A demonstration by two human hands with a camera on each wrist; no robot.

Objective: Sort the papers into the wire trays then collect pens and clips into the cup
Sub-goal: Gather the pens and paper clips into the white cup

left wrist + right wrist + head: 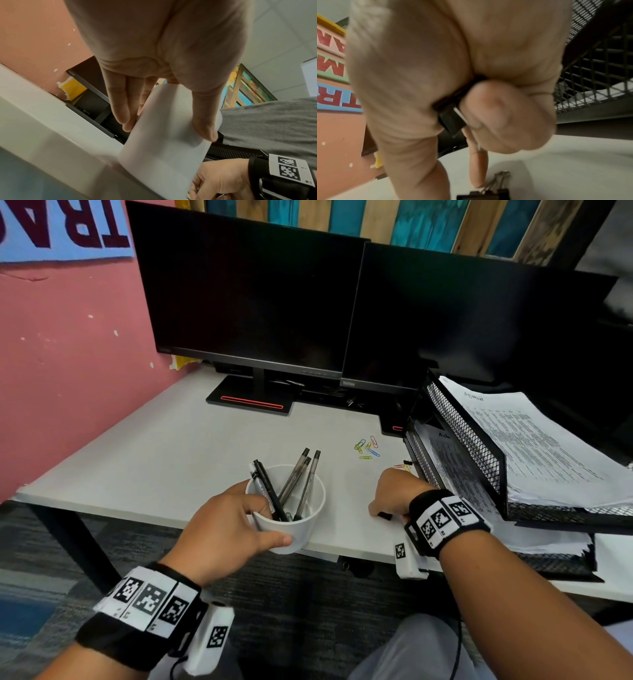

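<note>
A white cup (291, 529) holding several pens (294, 481) stands at the desk's near edge. My left hand (226, 529) grips it, thumb on the near wall and fingers on the far side; the left wrist view shows the cup (164, 135) held in the same grip. Beside the wire trays (479, 446), my right hand (394, 491) is curled low on the desk. In the right wrist view it holds a black binder clip (452, 119) in its palm, and a finger touches a second binder clip (489, 189) lying on the desk. Several coloured paper clips (366, 448) lie behind it.
Stacked black mesh trays with printed papers (534, 440) fill the right side. Two dark monitors (253, 296) stand at the back on their stands. A pink wall (68, 371) bounds the left. The desk's front edge (342, 553) runs just under the cup.
</note>
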